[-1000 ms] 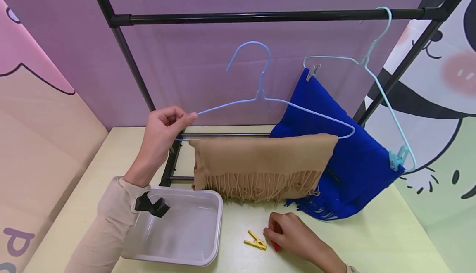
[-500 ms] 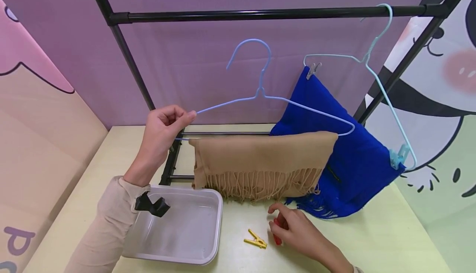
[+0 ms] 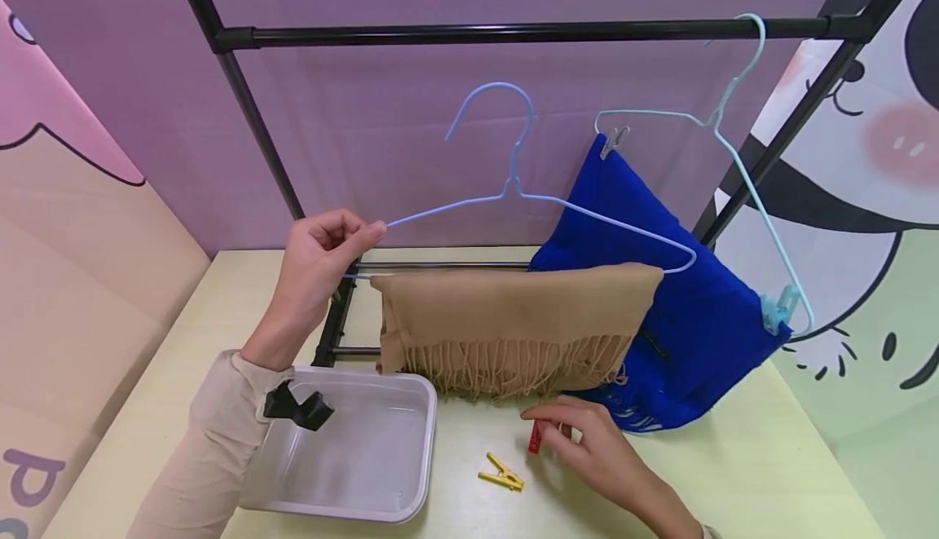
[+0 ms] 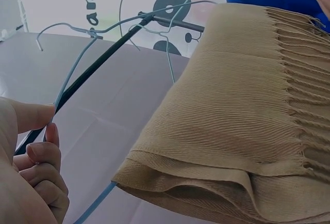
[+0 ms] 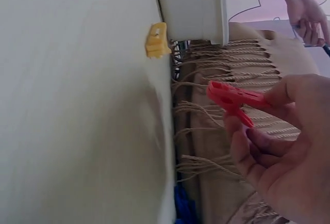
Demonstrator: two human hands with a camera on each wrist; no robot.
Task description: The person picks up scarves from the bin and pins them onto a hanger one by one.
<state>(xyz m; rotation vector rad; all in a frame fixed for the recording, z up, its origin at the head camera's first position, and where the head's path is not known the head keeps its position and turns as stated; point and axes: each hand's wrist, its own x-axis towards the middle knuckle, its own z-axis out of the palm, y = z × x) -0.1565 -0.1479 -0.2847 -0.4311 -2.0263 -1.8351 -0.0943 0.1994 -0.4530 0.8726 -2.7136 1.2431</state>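
My left hand [image 3: 315,266] pinches the left shoulder of a light-blue wire hanger [image 3: 455,205] between thumb and fingertips. Over the hanger's lower bar is draped a folded tan scarf [image 3: 513,307], its fringe hanging down. My right hand [image 3: 597,449] pinches a red clothespin [image 3: 535,437] by its handle ends, just below the scarf's fringe; the right wrist view shows the red clothespin [image 5: 232,97] between thumb and fingers. A yellow clothespin [image 3: 502,474] lies on the table left of the right hand.
Behind stands a black rack [image 3: 440,34]. On its right end a mint hanger [image 3: 748,172] carries a blue scarf [image 3: 660,335] with a silver clip [image 3: 613,142] and a light-blue clip [image 3: 781,311]. A grey-white basin [image 3: 367,449] sits under the left forearm.
My right hand has lifted the red clothespin from beside the yellow one and brought it upward, closer to the tan fringe. The left hand keeps its hold on the hanger.
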